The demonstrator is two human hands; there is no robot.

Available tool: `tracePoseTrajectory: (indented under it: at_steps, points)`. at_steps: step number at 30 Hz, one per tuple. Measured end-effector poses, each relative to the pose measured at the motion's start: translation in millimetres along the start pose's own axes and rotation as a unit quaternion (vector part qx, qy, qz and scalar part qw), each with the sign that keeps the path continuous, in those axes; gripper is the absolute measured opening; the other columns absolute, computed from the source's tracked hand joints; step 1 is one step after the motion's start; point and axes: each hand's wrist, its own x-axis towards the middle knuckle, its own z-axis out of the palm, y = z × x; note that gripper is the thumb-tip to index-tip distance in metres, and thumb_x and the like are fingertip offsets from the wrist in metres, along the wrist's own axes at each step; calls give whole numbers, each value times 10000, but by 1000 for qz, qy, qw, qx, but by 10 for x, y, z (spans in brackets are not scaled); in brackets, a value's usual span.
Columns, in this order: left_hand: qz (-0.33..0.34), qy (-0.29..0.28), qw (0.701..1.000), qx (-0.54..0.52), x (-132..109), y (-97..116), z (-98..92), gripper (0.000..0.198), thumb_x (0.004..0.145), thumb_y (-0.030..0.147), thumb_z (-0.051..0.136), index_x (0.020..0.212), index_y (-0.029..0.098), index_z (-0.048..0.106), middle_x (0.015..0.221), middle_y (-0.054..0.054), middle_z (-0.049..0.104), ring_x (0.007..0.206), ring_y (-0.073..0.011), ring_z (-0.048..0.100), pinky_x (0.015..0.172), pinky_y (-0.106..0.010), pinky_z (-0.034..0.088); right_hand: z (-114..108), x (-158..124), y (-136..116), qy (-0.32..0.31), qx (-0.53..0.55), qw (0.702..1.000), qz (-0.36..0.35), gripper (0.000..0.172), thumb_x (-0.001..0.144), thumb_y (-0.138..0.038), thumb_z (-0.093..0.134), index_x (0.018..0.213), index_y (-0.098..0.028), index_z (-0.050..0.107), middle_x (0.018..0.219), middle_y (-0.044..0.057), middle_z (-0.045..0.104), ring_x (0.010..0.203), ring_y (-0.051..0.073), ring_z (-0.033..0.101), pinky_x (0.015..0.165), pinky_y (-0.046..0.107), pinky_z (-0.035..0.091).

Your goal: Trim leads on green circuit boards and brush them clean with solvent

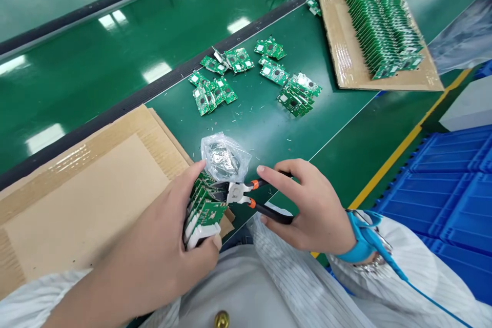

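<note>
My left hand [180, 225] is closed around a stack of green circuit boards [209, 213], which have white parts on the near end. In my right hand [313, 205] is a pair of side cutters [236, 192] with black and orange handles, its jaws spread at the boards' upper edge. Whether the blades touch a lead I cannot tell. Just beyond the boards lies a clear plastic bag [225, 158] with shiny clippings in it. A blue wrist strap [357, 238] with a cord circles my right wrist.
Loose circuit boards [211, 93] lie in several groups on the green table [246, 123], among scattered wire clippings. Rows of upright boards [378, 31] stand on a cardboard sheet [342, 74] at back right. More cardboard [84, 200] lies left. Blue crates [442, 179] are at right.
</note>
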Motion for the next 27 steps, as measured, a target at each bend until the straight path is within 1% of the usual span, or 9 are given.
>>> tracePoseTrajectory:
  at_steps: [4, 8, 15, 20, 23, 27]
  points:
    - [3, 19, 999, 27, -12, -27, 32, 738, 768, 360, 576, 1418, 335, 226, 1405, -24, 462, 1219, -276, 491, 984, -407, 438, -10, 23, -4, 12, -10, 1000, -12, 515, 765, -310, 574, 1250, -206, 435, 957, 107, 551, 791, 225, 523, 637, 368, 431]
    - [7, 25, 999, 28, -16, -23, 68, 740, 769, 344, 566, 1425, 307, 225, 1375, -48, 489, 1206, -278, 505, 962, -398, 458, -1, 34, -5, 30, -13, 999, -20, 491, 774, -315, 576, 1239, -215, 454, 934, 97, 568, 769, 212, 533, 624, 349, 435]
    - [-10, 33, 999, 35, -26, 18, 89, 698, 780, 301, 537, 1408, 303, 233, 1273, -44, 562, 1076, -256, 589, 852, -358, 519, 17, 30, 16, 32, -5, 999, -25, 502, 789, -295, 595, 1277, -253, 484, 886, 61, 603, 712, 171, 555, 594, 299, 448]
    - [-22, 30, 999, 32, -35, 18, 104, 697, 777, 301, 530, 1404, 294, 227, 1316, -46, 541, 1127, -264, 568, 815, -334, 534, 23, 41, 7, 36, 12, 999, -22, 448, 796, -286, 591, 1237, -241, 524, 856, 53, 633, 693, 164, 582, 575, 288, 459]
    - [-56, 6, 998, -5, 6, 65, 73, 656, 778, 342, 521, 1385, 280, 279, 1288, -49, 561, 1115, -273, 574, 804, -346, 538, 25, 35, -12, 18, 30, 999, -5, 422, 785, -274, 595, 1199, -201, 552, 824, 47, 646, 671, 155, 596, 546, 270, 449]
    - [-110, -62, 989, -82, 125, 179, -33, 567, 786, 403, 527, 1327, 289, 402, 1264, -19, 590, 1100, -263, 583, 805, -334, 538, 9, 31, -33, -35, 52, 997, 42, 454, 757, -282, 609, 1197, -180, 569, 778, 30, 640, 626, 145, 594, 514, 257, 430]
